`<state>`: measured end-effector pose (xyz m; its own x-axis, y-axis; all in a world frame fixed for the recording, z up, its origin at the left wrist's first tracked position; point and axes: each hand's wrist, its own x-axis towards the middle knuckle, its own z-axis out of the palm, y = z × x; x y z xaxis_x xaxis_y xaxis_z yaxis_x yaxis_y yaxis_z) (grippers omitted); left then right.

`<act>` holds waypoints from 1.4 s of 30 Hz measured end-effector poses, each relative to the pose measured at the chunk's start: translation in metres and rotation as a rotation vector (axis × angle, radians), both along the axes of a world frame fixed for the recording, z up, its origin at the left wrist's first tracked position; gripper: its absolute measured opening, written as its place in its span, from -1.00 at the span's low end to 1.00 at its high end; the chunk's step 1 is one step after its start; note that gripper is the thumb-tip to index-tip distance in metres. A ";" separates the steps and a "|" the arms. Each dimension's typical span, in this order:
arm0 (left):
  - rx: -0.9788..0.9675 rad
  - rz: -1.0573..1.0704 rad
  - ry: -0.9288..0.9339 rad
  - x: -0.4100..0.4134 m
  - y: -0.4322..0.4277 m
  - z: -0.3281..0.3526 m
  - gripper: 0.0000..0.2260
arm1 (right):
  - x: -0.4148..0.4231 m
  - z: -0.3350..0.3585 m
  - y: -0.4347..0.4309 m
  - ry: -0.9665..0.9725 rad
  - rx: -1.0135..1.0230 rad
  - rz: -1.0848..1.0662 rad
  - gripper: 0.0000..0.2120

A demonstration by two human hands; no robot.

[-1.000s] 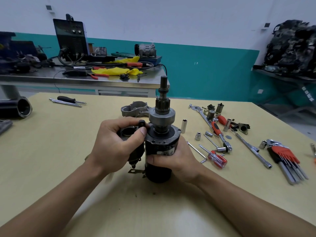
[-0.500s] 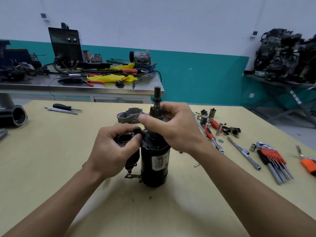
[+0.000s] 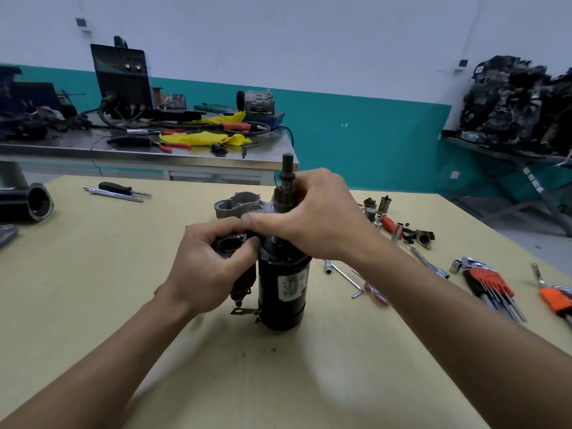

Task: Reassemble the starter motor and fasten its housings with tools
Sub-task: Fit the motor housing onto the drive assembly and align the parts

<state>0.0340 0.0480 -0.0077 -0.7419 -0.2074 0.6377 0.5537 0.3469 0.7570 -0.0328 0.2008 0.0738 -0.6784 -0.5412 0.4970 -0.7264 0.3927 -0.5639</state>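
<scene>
The black starter motor body (image 3: 283,292) stands upright on the yellow table (image 3: 93,289), its shaft and pinion gear (image 3: 287,178) pointing up. My left hand (image 3: 207,264) grips the black solenoid (image 3: 229,244) attached at the motor's left side. My right hand (image 3: 312,218) is curled over the top of the motor around the pinion and drive assembly, hiding most of it. Just behind the motor lies the grey aluminium nose housing (image 3: 236,205).
Right of the motor lie an L-shaped wrench (image 3: 345,275), sockets (image 3: 385,204), a red-handled screwdriver (image 3: 390,224), a ratchet extension, a hex key set (image 3: 492,283) and an orange tool (image 3: 555,300). A black cylinder (image 3: 28,204) and a screwdriver (image 3: 120,188) sit far left.
My right hand left the motor body's lower right side and rose to grip the top around the pinion. My left hand stayed on the solenoid. The camera view shifted slightly.
</scene>
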 end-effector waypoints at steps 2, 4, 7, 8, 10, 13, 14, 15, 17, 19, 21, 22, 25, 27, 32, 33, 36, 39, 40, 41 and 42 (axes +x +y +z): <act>-0.002 0.007 -0.007 -0.001 0.000 0.000 -0.84 | -0.004 0.000 0.003 -0.073 0.037 0.044 -0.62; -0.020 0.005 -0.006 -0.002 0.000 0.001 -0.85 | -0.006 0.000 0.006 -0.015 0.082 -0.001 -0.57; -0.018 -0.012 -0.003 -0.003 -0.001 0.002 -0.87 | -0.006 0.001 0.004 0.155 0.195 -0.108 -0.50; -0.006 -0.029 -0.002 -0.004 -0.001 0.002 -0.87 | -0.008 0.003 0.003 0.184 0.216 -0.104 -0.51; 0.005 -0.062 0.000 -0.004 -0.002 0.002 -0.87 | -0.012 0.007 0.003 0.166 0.234 -0.011 -0.53; 0.040 -0.101 -0.015 -0.003 -0.004 0.002 -0.87 | -0.019 0.009 0.004 0.065 0.208 0.170 -0.59; 0.037 -0.097 -0.018 -0.003 -0.005 0.003 -0.86 | -0.022 0.010 0.005 0.024 0.191 0.219 -0.62; 0.019 -0.086 -0.018 -0.004 -0.006 0.003 -0.86 | -0.024 0.009 0.006 -0.015 0.176 0.264 -0.66; -0.012 -0.081 -0.024 -0.005 -0.007 0.005 -0.84 | -0.028 0.009 0.007 -0.061 0.164 0.337 -0.69; -0.003 -0.101 -0.029 -0.005 -0.008 0.005 -0.85 | -0.030 0.008 0.006 -0.059 0.170 0.382 -0.67; -0.005 -0.113 -0.020 -0.004 -0.009 0.004 -0.86 | -0.032 0.008 0.005 -0.047 0.173 0.400 -0.62; -0.010 -0.114 -0.016 -0.004 -0.008 0.004 -0.87 | -0.032 0.008 0.005 -0.045 0.172 0.408 -0.61; -0.020 -0.114 -0.007 -0.005 -0.008 0.003 -0.87 | -0.033 0.009 0.005 -0.028 0.168 0.431 -0.60; -0.032 -0.115 -0.002 -0.005 -0.008 0.003 -0.87 | -0.034 0.009 0.006 -0.017 0.159 0.437 -0.60; -0.041 -0.131 -0.021 -0.008 -0.011 0.004 -0.87 | -0.037 0.007 0.006 -0.025 0.151 0.469 -0.66; -0.041 -0.140 -0.026 -0.009 -0.011 0.004 -0.87 | -0.037 0.007 0.007 -0.029 0.151 0.475 -0.67; -0.028 -0.168 -0.054 -0.012 -0.014 0.006 -0.86 | -0.038 0.006 0.007 -0.026 0.150 0.497 -0.68; -0.014 -0.216 -0.103 -0.015 -0.018 0.007 -0.85 | -0.037 0.005 0.007 0.000 0.128 0.520 -0.55; -0.007 -0.235 -0.119 -0.017 -0.019 0.007 -0.85 | -0.037 0.005 0.007 0.006 0.122 0.525 -0.53; -0.004 -0.250 -0.133 -0.018 -0.021 0.007 -0.85 | -0.036 0.004 0.006 0.010 0.115 0.528 -0.52; -0.006 -0.260 -0.146 -0.019 -0.023 0.007 -0.85 | -0.035 0.003 0.006 0.012 0.106 0.530 -0.51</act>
